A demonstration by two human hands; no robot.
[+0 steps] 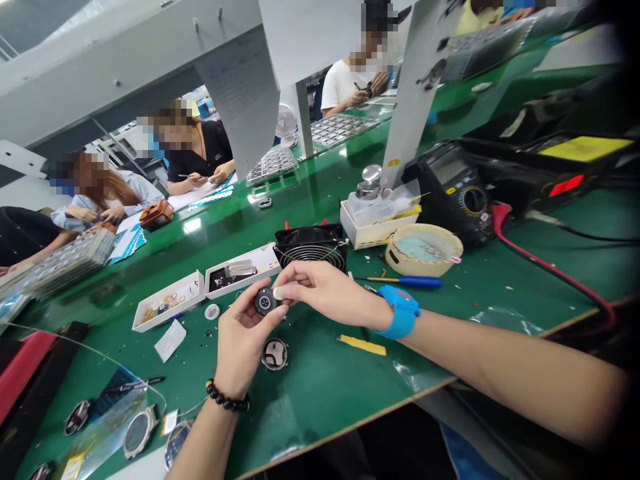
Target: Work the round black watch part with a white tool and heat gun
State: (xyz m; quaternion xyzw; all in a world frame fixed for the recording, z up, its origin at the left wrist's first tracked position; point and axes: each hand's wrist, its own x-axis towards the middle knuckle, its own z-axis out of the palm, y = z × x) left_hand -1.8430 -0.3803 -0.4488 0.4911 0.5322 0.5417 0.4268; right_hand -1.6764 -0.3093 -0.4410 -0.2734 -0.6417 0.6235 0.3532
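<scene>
My left hand (245,337) holds a small round black part (265,301) between thumb and fingers, just above the green table (325,380). My right hand (325,288), with a blue wrist strap (403,312), pinches the same part from the right with closed fingers. A round metal watch case (275,353) lies on the table right below my hands. A white tray of small rings (169,301) and a second white tray with a dark piece (243,270) sit just beyond them.
A black fan (311,245), a white box with a dispenser bottle (373,213), a round dish (424,249), a blue-handled tool (405,281), a multimeter (457,190) with red lead and watch parts (140,432) surround me. Several other people work across the table.
</scene>
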